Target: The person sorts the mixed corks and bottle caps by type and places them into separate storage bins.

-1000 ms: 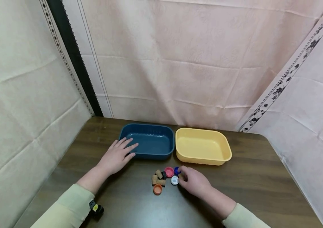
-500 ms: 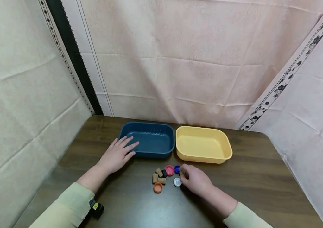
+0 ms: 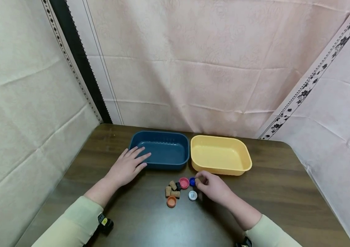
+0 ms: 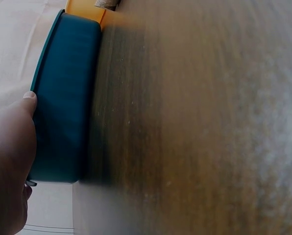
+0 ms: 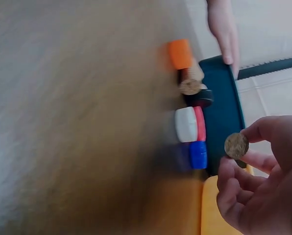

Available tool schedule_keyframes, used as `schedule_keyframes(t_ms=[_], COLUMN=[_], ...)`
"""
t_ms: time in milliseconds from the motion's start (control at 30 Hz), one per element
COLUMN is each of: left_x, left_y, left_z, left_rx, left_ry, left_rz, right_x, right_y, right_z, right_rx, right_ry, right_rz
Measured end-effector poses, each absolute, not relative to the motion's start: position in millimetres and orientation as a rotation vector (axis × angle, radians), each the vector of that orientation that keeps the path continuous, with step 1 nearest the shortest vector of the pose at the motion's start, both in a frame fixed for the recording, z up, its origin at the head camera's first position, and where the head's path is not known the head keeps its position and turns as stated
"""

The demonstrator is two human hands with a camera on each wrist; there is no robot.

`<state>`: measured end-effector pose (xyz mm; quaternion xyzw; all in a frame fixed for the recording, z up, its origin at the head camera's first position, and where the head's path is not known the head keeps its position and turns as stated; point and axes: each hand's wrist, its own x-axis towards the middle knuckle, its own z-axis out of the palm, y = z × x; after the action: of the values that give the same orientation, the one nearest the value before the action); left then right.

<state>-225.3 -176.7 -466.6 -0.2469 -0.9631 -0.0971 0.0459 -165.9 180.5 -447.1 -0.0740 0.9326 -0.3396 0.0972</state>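
Note:
My right hand point(image 3: 213, 188) pinches a cork point(image 5: 236, 146) between thumb and fingertips, raised off the table in the right wrist view. Just left of that hand, a blue bottle cap point(image 3: 192, 181) and a white cap point(image 3: 193, 195) lie on the table. Beside them are a pink cap point(image 3: 184, 183), a black cap point(image 3: 178, 186), an orange cap point(image 3: 171, 201) and more corks point(image 3: 168, 191). With fingers spread, my left hand point(image 3: 127, 168) rests on the left rim of the dark blue tub point(image 3: 165, 167). The left wrist view shows its thumb point(image 4: 30, 100) on that rim.
A yellow tub point(image 3: 221, 171) stands right beside the blue one, at the back of the brown wooden table point(image 3: 280, 192). Cloth curtains point(image 3: 175, 68) hang behind and on both sides. Inside both tubs only bare floor shows.
The right hand has lifted the cork from beside the caps. The white cap has slid a little to the right, away from the pink cap. The left hand stays on the tub.

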Motion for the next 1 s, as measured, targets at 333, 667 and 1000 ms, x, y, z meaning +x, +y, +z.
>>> schedule_keyframes(t_ms=[333,667,1000], left_x=[-225.0,-230.0,-229.2], left_y=[-177.7,-176.8,-175.8], left_z=[-469.3,-468.5,-469.7], left_rx=[-0.758,-0.765,-0.752], left_ry=[-2.935,-2.920,-2.948], left_rz=[-0.294,-0.263,-0.234], right_x=[-172.9,-192.8,-223.2], right_y=[178.3,168.3,152.2], right_z=[-432.1,-416.6,-396.2], right_rx=[-0.047,-0.043,-0.047], right_ry=[2.450,2.398,2.202], right_rz=[-1.329,-1.348,-1.514])
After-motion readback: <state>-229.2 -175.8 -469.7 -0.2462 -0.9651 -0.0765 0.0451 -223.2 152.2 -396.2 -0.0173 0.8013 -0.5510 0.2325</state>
